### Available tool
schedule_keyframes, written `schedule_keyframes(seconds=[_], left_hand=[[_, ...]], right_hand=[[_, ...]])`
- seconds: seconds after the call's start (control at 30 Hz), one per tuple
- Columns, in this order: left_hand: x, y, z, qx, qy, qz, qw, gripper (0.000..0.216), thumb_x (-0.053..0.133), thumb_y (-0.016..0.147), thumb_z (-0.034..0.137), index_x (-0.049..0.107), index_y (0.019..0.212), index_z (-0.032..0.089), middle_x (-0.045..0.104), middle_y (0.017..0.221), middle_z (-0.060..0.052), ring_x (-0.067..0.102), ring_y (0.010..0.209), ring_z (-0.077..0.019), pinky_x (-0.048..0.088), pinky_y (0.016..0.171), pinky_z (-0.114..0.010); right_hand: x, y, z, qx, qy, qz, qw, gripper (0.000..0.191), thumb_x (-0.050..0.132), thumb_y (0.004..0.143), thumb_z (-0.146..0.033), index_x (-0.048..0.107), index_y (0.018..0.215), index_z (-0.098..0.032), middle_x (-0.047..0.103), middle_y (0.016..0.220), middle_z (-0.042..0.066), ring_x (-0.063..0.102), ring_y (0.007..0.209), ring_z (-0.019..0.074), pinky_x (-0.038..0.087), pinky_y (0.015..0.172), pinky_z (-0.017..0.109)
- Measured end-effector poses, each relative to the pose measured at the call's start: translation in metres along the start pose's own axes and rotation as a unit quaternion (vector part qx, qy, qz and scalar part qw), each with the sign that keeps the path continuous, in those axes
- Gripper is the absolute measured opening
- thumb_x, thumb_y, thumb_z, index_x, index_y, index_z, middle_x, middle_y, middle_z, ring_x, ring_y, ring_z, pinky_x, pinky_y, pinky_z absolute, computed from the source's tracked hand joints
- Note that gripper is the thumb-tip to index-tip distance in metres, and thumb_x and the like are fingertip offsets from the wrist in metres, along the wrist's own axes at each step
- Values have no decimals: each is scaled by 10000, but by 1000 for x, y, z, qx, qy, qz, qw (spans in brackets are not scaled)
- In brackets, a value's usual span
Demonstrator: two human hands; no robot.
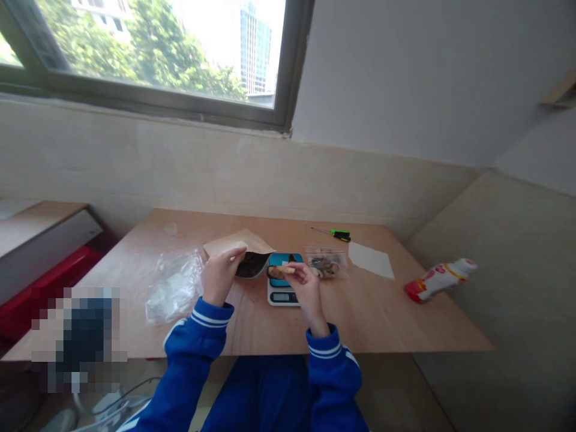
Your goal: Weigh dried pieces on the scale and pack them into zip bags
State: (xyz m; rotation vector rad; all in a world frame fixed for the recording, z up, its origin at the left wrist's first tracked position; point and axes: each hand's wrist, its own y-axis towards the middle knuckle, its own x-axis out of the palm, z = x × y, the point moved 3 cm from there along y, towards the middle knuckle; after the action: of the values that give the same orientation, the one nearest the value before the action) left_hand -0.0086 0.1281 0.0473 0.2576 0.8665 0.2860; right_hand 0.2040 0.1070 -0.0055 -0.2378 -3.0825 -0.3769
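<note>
My left hand [222,274] pinches the edge of a brown kraft paper pouch [240,240], its mouth open and showing a dark inside. In the fingertips of my right hand [306,287] is a tan piece with a dark end, which looks like a dried mushroom [278,272]. It is held above a small kitchen scale [283,299] with a blue top and a display at the front. Another dark piece [291,258] shows at the scale's top, partly hidden. Just right of the scale lies a clear zip bag [330,263] with several brown and pale dried pieces inside.
Crumpled clear plastic [173,288] lies left of the pouch. Toward the back right are a green-and-black screwdriver [339,234] and a white paper sheet [372,261]. A red-and-white bottle [438,280] stands at the right. The wooden table [382,324] backs onto a wall.
</note>
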Motion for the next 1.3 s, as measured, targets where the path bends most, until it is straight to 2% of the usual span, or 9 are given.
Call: schedule_keyframes(seconds=[0.17, 0.33, 0.63, 0.77, 0.87, 1.0, 1.1, 1.2, 1.3], left_hand=[[1, 0, -1, 2, -12, 13, 1000, 219, 572, 848, 342, 717, 1001, 282, 737, 957, -27, 690, 905, -223, 517, 729, -275], [0, -2, -3, 8, -22, 12, 1000, 210, 567, 852, 336, 715, 996, 295, 737, 962, -2, 689, 908, -203, 518, 733, -259], [-2, -4, -3, -16, -13, -3, 1000, 228, 567, 851, 358, 718, 1002, 279, 746, 903, -34, 697, 870, -225, 512, 686, -270], [-2, -5, -3, -15, -5, -2, 1000, 227, 568, 848, 370, 719, 996, 289, 748, 887, -25, 699, 852, -217, 508, 669, -259], [-1, -5, -4, -15, -1, 1, 1000, 230, 565, 849, 376, 719, 998, 291, 749, 871, -25, 700, 848, -219, 508, 664, -260], [0, -6, -8, -10, -13, 5, 1000, 225, 570, 847, 373, 716, 1000, 296, 747, 897, -16, 699, 859, -214, 507, 659, -251], [1, -8, -10, -10, -13, 3, 1000, 227, 569, 847, 380, 717, 999, 297, 748, 888, -17, 701, 849, -215, 508, 661, -256], [3, -11, -10, -14, -7, -2, 1000, 234, 571, 845, 386, 719, 1000, 293, 749, 856, -27, 702, 839, -225, 510, 667, -266], [5, -17, -8, -12, -6, -11, 1000, 225, 582, 841, 358, 717, 1007, 288, 750, 844, -28, 704, 830, -220, 509, 657, -256]], right_hand=[[-26, 24, 45, 18, -80, 46, 996, 327, 644, 706, -454, 577, 853, -170, 703, 746, 65, 668, 661, 200, 539, 609, 334], [-24, 32, 61, -13, -145, 33, 989, 253, 629, 696, -387, 603, 825, -172, 699, 789, 64, 657, 748, 205, 512, 685, 332], [-56, 15, 61, -53, -262, 81, 960, 200, 548, 772, -319, 625, 865, -160, 622, 913, 101, 558, 732, 207, 469, 688, 340], [-66, 11, 57, -95, -400, 111, 905, 199, 462, 814, -214, 638, 894, -167, 593, 939, 116, 547, 917, 253, 441, 842, 390], [-63, 11, 59, -100, -456, 93, 880, 221, 435, 816, -169, 646, 881, -173, 582, 941, 119, 532, 943, 262, 421, 885, 421], [-58, 8, 56, -114, -436, 76, 890, 234, 432, 814, -168, 661, 863, -164, 567, 966, 136, 518, 1001, 273, 411, 922, 442], [-49, 0, 32, -137, -357, 93, 919, 243, 423, 835, -169, 653, 914, -161, 575, 988, 131, 535, 1004, 251, 417, 938, 426], [-19, -10, -3, -143, -244, 6, 959, 246, 406, 872, -159, 647, 904, -194, 632, 934, 84, 583, 946, 205, 462, 887, 366], [29, -17, -29, -157, -182, -158, 958, 328, 368, 874, -96, 663, 948, -218, 658, 1014, 49, 589, 1016, 167, 456, 924, 327]])
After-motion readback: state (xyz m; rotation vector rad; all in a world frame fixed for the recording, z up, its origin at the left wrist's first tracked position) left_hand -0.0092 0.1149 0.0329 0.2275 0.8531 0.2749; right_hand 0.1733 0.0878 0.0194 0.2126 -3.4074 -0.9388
